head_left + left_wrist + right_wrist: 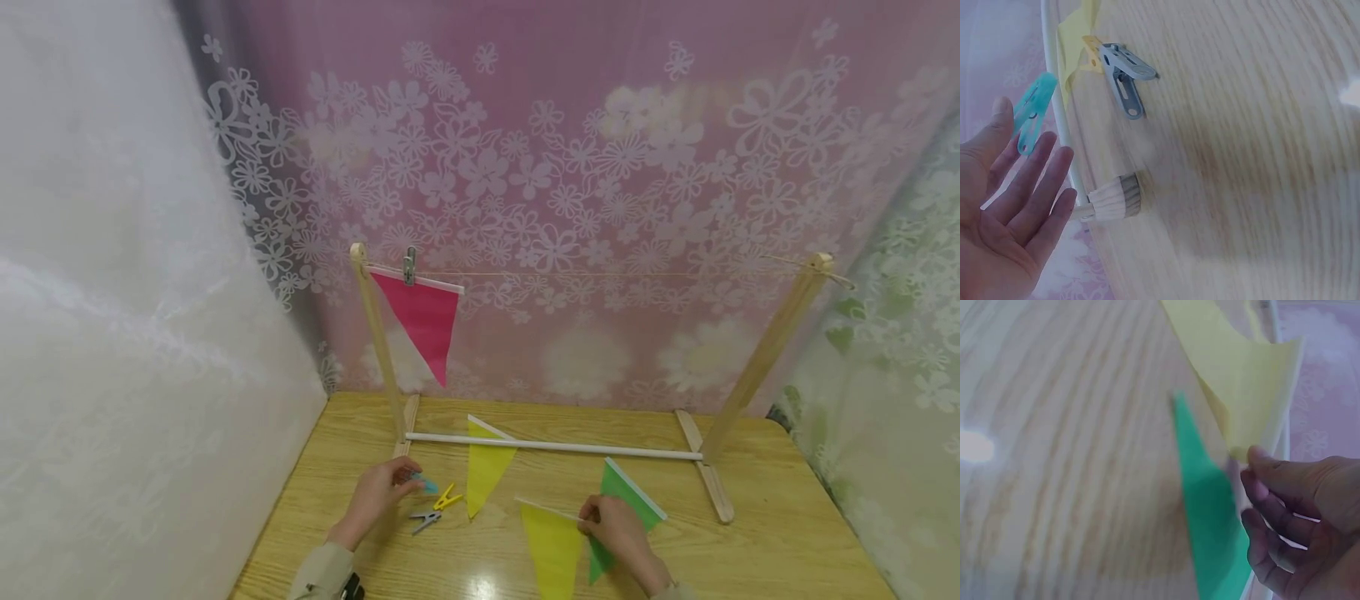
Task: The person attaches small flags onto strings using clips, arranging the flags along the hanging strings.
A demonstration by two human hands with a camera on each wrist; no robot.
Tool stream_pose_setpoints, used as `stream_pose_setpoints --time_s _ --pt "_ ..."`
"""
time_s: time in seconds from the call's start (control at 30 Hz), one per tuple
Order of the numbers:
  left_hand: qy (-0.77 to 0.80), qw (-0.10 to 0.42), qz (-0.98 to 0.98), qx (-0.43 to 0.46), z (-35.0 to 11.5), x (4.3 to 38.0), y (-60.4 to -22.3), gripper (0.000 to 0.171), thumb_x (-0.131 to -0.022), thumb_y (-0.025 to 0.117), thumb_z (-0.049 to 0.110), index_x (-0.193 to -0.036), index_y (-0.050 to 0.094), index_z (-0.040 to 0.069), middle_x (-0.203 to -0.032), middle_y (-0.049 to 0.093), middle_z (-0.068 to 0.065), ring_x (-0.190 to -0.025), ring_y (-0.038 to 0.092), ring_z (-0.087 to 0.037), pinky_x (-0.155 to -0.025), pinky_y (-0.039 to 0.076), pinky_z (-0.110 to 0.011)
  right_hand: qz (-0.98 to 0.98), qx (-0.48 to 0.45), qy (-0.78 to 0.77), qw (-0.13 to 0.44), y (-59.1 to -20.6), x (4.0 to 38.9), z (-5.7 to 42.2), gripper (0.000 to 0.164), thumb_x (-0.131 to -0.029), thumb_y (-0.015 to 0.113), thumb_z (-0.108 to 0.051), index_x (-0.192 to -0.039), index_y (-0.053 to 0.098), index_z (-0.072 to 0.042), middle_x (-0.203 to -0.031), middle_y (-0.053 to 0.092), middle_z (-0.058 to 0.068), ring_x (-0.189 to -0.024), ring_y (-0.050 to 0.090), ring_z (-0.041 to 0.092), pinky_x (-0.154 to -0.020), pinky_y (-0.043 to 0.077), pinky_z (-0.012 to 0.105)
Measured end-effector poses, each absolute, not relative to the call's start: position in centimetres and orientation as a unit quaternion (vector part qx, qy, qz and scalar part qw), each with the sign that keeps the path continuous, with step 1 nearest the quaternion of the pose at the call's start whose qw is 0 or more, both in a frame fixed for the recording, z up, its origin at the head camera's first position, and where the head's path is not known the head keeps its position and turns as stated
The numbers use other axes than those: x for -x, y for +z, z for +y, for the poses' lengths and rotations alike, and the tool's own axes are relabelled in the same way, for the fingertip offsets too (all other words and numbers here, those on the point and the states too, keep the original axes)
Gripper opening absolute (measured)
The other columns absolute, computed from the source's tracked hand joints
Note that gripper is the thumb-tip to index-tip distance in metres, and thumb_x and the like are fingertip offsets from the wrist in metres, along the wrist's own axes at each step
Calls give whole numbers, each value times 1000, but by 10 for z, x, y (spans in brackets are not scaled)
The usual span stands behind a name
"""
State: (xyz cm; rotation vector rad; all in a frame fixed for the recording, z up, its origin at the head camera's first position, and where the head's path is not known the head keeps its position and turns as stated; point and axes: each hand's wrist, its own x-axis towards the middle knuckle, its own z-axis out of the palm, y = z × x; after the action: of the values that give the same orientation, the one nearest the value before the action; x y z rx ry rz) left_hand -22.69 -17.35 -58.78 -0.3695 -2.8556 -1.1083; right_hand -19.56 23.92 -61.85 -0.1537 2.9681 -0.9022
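Observation:
My left hand (377,496) pinches a light-blue clothespin (1036,107) between thumb and index finger, the other fingers spread loosely. Just right of it on the table lie a yellow clothespin (447,497) and a grey clothespin (1124,75). With thumb and forefinger, my right hand (617,527) grips the white-edged top corner of a yellow triangular pennant (553,546). Partly under that hand is a green pennant (1213,519). Another yellow pennant (487,473) lies farther back, its top end beneath the stand's white crossbar (577,449).
A wooden stand has a left post (381,354), a right post (765,358) and a thin string (600,273) between them. One pink pennant (422,321) hangs near the left post, held by a grey clothespin (409,268). Patterned curtains (540,175) enclose the wooden table (750,558).

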Motion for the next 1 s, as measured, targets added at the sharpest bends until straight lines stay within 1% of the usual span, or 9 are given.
stream_pose_setpoints --time_s 0.1,0.2,0.37,0.5,0.6,0.7,0.8,0.9,1.0 --pt "-372 20 -920 126 -171 229 -584 29 -89 78 30 -107 73 8 -95 76 -4 -82 72 -19 -71 59 -34 940 42 -337 24 -614 197 240 12 -83 83 -14 -82 70 -14 -75 62 -7 -68 54 8 -60 46 24" --pt "-393 6 -911 120 -168 232 -578 31 -91 77 32 -108 73 7 -95 76 -5 -84 72 -20 -71 60 -35 920 46 -387 33 -607 200 240 11 -87 80 -16 -88 71 -10 -79 68 -4 -72 62 11 -62 50 25" --pt "-441 -33 -887 131 -162 237 -564 29 -95 73 34 -108 77 8 -93 76 -1 -85 71 -19 -72 59 -34 871 61 -484 65 -594 202 241 22 -92 76 -21 -98 72 0 -85 74 8 -77 72 26 -62 59 35" --pt "-473 -63 -865 154 -156 240 -551 34 -97 69 36 -114 76 8 -94 76 -2 -86 72 -24 -74 59 -42 840 66 -535 65 -585 203 238 25 -95 73 -19 -104 71 4 -88 75 13 -79 74 32 -65 61 40" --pt "-494 -79 -852 156 -152 242 -542 36 -99 67 36 -116 74 6 -95 76 -7 -85 72 -23 -73 60 -40 826 74 -556 56 -578 205 235 25 -97 70 -18 -107 70 6 -89 75 15 -80 74 34 -67 62 42" --pt "-512 -90 -841 152 -148 243 -531 35 -100 66 33 -117 73 3 -97 75 -14 -84 72 -21 -71 59 -32 812 80 -576 56 -570 207 233 28 -98 69 -17 -111 69 8 -93 75 19 -82 74 35 -69 62 44" --pt "-528 -103 -830 149 -145 243 -519 35 -101 65 31 -118 71 0 -100 74 -18 -88 73 -28 -73 60 -32 799 76 -593 59 -561 208 232 34 -99 68 -18 -117 67 11 -97 74 20 -84 73 36 -72 62 43" --pt "-542 -119 -818 151 -141 243 -507 37 -102 64 29 -121 69 -3 -103 73 -17 -94 72 -37 -75 61 -36 788 61 -609 70 -551 210 231 40 -99 68 -21 -122 65 11 -102 74 19 -89 73 35 -75 62 40" --pt "-548 -127 -813 151 -138 244 -494 38 -102 64 28 -123 67 -4 -106 73 -16 -95 73 -37 -75 62 -39 778 58 -621 74 -540 213 230 41 -99 68 -22 -125 64 10 -104 74 18 -90 73 31 -76 62 35"
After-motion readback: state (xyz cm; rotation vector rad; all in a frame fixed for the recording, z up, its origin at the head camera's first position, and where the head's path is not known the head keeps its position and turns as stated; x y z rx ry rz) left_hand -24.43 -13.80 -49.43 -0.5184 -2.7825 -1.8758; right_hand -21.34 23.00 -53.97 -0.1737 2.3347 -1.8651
